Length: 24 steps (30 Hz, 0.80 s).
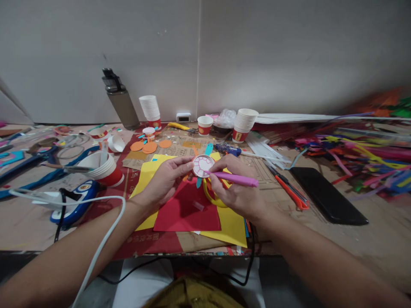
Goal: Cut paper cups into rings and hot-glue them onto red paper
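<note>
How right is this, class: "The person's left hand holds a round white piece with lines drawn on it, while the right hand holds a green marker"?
One detail is wrong: the marker in the right hand is purple, not green, as the head view shows. The left hand does hold the round white piece with lines drawn on it.
</note>
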### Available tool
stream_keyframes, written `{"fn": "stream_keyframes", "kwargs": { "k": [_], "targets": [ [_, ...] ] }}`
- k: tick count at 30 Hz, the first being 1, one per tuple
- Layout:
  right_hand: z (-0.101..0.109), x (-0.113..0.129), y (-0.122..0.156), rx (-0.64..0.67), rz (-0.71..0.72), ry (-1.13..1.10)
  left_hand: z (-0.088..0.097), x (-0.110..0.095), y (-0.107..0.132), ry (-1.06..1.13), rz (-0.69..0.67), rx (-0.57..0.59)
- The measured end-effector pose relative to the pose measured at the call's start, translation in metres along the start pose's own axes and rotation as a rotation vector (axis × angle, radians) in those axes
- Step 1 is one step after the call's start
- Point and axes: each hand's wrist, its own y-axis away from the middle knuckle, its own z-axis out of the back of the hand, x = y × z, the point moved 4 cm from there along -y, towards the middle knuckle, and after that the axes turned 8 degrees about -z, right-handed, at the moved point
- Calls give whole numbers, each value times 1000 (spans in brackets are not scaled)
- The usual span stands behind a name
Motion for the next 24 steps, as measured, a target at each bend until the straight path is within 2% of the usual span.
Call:
{"fn": "stream_keyframes", "kwargs": {
  "k": [16, 24],
  "targets": [
    [-1, 2, 1, 63, 18, -56, 0, 0, 0, -38, -8, -5],
    [-1, 1, 0, 49, 21, -51, 0, 1, 0, -29, -22, 3]
  ]
}}
